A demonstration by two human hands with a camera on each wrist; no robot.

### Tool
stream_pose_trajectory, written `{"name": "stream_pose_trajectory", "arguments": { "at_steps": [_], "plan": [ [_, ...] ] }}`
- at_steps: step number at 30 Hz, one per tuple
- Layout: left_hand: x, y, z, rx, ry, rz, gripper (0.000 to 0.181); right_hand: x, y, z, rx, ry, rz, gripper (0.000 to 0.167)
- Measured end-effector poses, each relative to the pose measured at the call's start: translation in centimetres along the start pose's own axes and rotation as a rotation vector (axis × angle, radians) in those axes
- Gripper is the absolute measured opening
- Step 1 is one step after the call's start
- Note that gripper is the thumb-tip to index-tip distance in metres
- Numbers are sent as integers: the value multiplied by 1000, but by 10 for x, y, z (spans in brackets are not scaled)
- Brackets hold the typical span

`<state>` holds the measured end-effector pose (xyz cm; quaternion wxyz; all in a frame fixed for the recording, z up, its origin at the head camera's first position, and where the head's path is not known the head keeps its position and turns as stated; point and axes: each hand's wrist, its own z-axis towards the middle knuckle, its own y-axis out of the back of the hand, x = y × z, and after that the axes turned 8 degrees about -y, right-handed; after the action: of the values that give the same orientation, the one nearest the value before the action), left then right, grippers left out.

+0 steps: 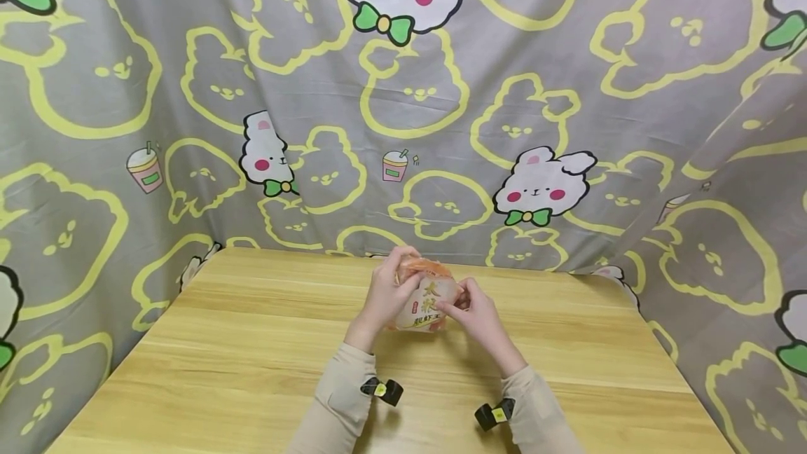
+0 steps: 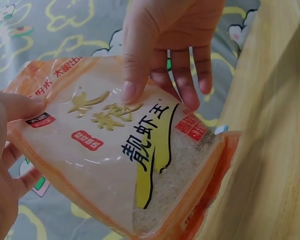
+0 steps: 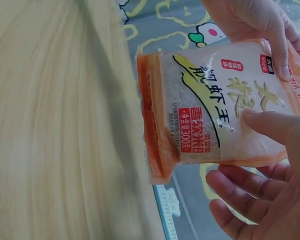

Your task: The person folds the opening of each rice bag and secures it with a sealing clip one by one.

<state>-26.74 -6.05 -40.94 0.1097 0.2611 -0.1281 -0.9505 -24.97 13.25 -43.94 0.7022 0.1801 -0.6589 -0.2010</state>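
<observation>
A clear plastic bag of rice [image 1: 431, 300] with orange edges and a pale label is held up over the far part of the table. Gold and black Chinese characters mark its front, and white grains show through near the bottom in the left wrist view. My left hand [image 1: 384, 293] grips the upper left part, its thumb on the front and fingers behind. On the opposite side edge, my right hand [image 1: 476, 307] pinches the bag, thumb flat on the label. The right hand's other fingers [image 3: 245, 192] spread loosely behind and below that edge. The bag's back is hidden.
The wooden table [image 1: 252, 370] reaches back to a grey curtain [image 1: 429, 153] printed with yellow outlines and white cartoon animals. Curtain also hangs along both sides. A pale blue strip [image 3: 165, 210] with ruler-like marks lies by the table edge. Black wrist cameras [image 1: 381, 391] sit on both sleeves.
</observation>
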Motion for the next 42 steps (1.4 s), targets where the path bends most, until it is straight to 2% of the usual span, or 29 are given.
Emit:
{"name": "stream_pose_trajectory", "arguments": {
  "at_steps": [7,12,19,29,37,39,42],
  "plan": [
    [2,4,0,75,94,-28,28,-3,-1,1,-4,15,-22,35],
    [3,6,-1,96,147,-40,28,-5,0,2,-5,5,-35,37],
    [7,7,-2,90,159,-73,26,-5,1,4,-7,13,-66,38],
    [6,7,-5,100,170,-57,29,-5,1,4,5,12,-71,38],
    [4,6,-5,116,250,-88,27,-8,0,3,13,6,-72,40],
    [-6,9,-2,125,254,-84,26,-9,0,2,15,6,-79,40],
    [-5,9,-3,128,254,-67,27,-10,0,2,15,4,-89,40]
  ]
}}
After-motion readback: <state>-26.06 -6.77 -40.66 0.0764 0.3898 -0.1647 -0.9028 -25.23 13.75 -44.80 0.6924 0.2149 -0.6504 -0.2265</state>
